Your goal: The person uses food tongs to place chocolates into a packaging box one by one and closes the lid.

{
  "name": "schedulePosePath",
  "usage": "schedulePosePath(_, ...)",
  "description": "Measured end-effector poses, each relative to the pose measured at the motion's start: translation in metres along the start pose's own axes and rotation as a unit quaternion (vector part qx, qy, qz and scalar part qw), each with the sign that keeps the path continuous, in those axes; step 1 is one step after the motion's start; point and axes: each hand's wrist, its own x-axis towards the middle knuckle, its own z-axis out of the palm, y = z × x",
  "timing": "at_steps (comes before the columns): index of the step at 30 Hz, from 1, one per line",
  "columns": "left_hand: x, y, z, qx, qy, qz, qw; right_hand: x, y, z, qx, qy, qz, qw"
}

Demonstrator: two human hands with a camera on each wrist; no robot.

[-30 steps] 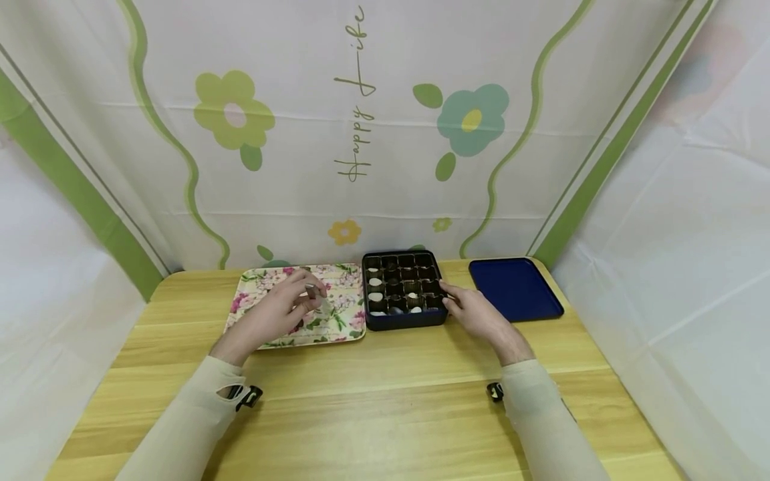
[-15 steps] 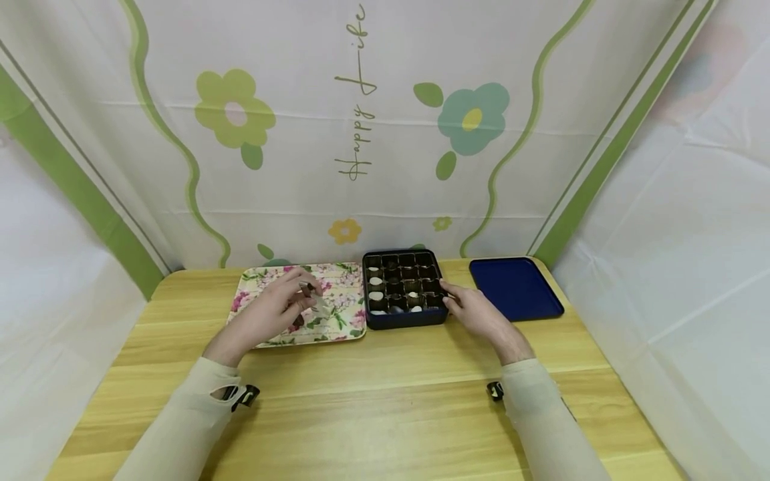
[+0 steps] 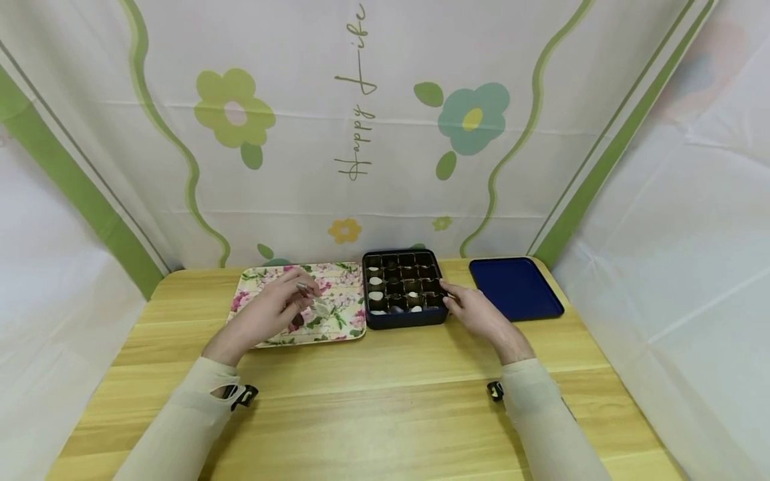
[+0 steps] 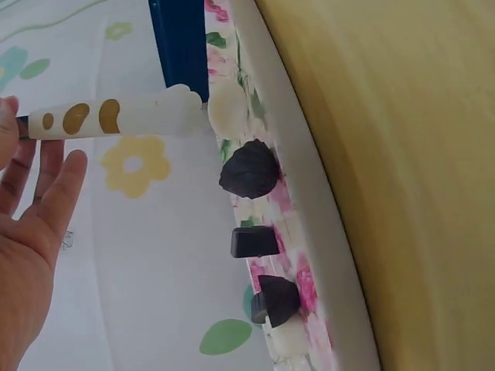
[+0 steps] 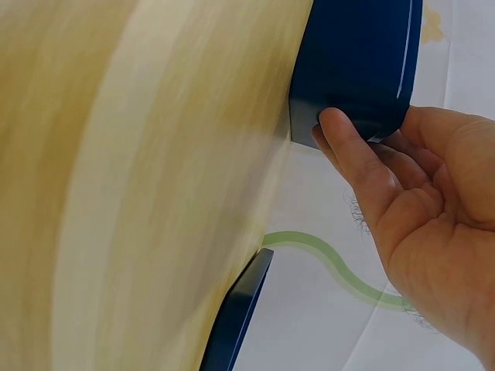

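Observation:
My left hand (image 3: 279, 306) pinches the dark end of small tongs (image 4: 147, 114), whose white tip is paw-shaped with gold spots. That tip is right at a white chocolate (image 4: 227, 110) on the floral tray (image 3: 345, 324). Several dark chocolates, such as a ridged one (image 4: 251, 168), lie along the tray in the left wrist view. My right hand (image 3: 478, 314) holds the right side of a navy box (image 3: 406, 321), thumb against the outer wall and a finger at the rim. The box's divided insert bears white and dark chocolates in its left and front compartments.
A flat blue lid (image 3: 517, 290) lies right of the box at the back of the wooden table (image 3: 373, 407). The tray sits against the box's left side. A printed curtain (image 3: 385, 187) rises close behind, with white cloth walls at both sides.
My left hand has shifted slightly left and down over the tray, and the tongs have tilted, with their tip lower. The right hand and the box have stayed in place.

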Motion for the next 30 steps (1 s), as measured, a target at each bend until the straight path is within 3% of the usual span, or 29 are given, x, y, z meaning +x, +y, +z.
schedulePosePath(5,-0.001,-0.003,0.003,0.003,-0.016,-0.007,0.9998,-0.001,0.0,0.002,0.001,-0.003,0.0,1.0)
schedulePosePath(15,-0.007,0.0,0.001,0.014,-0.022,0.011,0.9996,0.0,0.001,0.0,-0.018,0.008,-0.004,1.0)
schedulePosePath(19,0.001,0.002,0.0,0.0,-0.003,-0.011,0.9999,0.0,0.001,0.0,-0.011,0.006,-0.001,1.0)
schedulePosePath(25,0.017,-0.005,0.009,-0.027,-0.033,-0.084,0.9956,0.0,0.002,0.001,-0.011,0.006,-0.003,1.0)
schedulePosePath(28,0.026,-0.002,0.011,-0.003,-0.033,-0.092,0.9952,0.001,0.001,0.001,-0.013,0.008,-0.006,1.0)
schedulePosePath(30,0.035,0.005,0.01,0.011,-0.018,-0.079,0.9966,0.001,0.001,0.0,-0.011,0.006,-0.004,1.0)
